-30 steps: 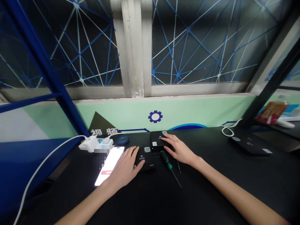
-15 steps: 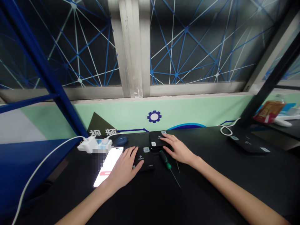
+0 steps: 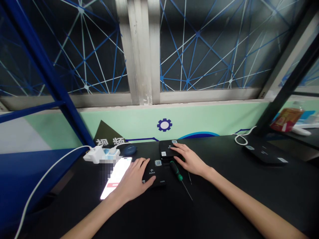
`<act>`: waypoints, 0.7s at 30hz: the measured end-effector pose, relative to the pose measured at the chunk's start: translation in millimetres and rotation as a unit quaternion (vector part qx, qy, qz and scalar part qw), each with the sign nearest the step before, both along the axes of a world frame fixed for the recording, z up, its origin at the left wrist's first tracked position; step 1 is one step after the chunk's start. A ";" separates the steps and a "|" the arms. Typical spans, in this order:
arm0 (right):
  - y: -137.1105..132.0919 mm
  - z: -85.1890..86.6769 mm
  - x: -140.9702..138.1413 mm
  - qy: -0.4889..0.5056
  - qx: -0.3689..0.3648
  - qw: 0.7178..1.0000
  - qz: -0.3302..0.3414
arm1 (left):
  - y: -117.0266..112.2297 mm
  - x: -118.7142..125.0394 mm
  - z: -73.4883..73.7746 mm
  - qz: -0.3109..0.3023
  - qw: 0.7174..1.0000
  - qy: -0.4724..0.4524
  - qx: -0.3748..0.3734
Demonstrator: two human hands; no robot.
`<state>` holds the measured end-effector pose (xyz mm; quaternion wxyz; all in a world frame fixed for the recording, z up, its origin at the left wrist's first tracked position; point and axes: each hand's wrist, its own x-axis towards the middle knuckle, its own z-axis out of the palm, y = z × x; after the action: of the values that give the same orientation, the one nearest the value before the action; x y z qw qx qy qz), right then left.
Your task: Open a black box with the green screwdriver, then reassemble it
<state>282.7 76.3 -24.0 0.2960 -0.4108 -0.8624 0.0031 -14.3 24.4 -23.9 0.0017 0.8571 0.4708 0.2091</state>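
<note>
My left hand (image 3: pixel 134 177) rests over the left part of a flat black set-top box (image 3: pixel 157 172), its fingers stretched toward the back edge and the thumb lying apart on top. The box has a pale square label and small print. My right hand (image 3: pixel 190 159) lies with spread fingers on the right side of a second black set-top box (image 3: pixel 165 146), which sits farther back and has white labels. Between the hands lies a green-and-black screwdriver (image 3: pixel 178 172), its shaft pointing toward me. Another thin metal shaft (image 3: pixel 190 178) shows below my right hand; its handle is mostly hidden.
A lit phone (image 3: pixel 117 176) lies left of my left hand, partly covered by it. Behind are a white power strip with plugs (image 3: pixel 101 154) and a dark blue mouse-like object (image 3: pixel 130 150). Another black box (image 3: pixel 265 154) and a white cable (image 3: pixel 241 139) are at right.
My left hand and the nearer set-top box have shifted slightly right and toward me. The right hand stays on the farther box.
</note>
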 end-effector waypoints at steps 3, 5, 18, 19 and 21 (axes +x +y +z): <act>-0.4 -0.2 0.0 0.000 -0.003 1.000 -0.001 | -0.7 -0.8 -1.1 -0.016 1.000 0.001 0.002; -1.3 0.0 -0.4 0.003 -0.002 1.000 -0.002 | -0.3 -1.5 -3.4 -0.012 1.000 0.006 0.004; -24.2 16.8 -18.3 0.028 0.025 0.995 0.095 | -5.3 8.2 -3.1 0.011 0.999 -0.041 -0.005; -26.3 17.9 -20.0 0.022 0.018 0.994 0.109 | -5.6 8.9 -2.6 0.008 0.999 -0.042 0.000; -29.7 19.6 -22.9 0.011 -0.001 0.992 0.129 | -5.7 10.2 -1.1 0.002 0.999 -0.045 0.007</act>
<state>259.8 46.6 -4.3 0.3017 -0.2965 -0.9049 0.0466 -4.2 18.6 -25.0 0.0164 0.8456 0.4708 0.2511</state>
